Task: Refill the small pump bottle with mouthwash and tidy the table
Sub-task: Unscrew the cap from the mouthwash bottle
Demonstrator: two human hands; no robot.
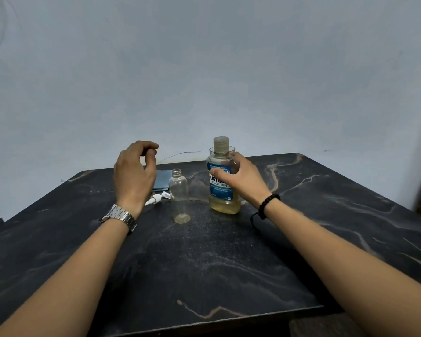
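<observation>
A small clear bottle [179, 198] stands upright and uncapped in the middle of the dark marble table [229, 263], nearly empty. Its white pump head [154, 199] lies on the table just to its left. To the right stands the mouthwash bottle [223, 188], blue-labelled, with yellowish liquid low inside and a clear cup over its cap. My right hand [241, 177] is at that bottle's right side, fingers spread against the label. My left hand [135, 172] hovers above the pump head, fingers curled and holding nothing.
A folded blue cloth [161, 180] lies behind the small bottle, partly hidden by my left hand. A pale wall rises right behind the table. A thin wire [180, 154] runs along the wall's foot.
</observation>
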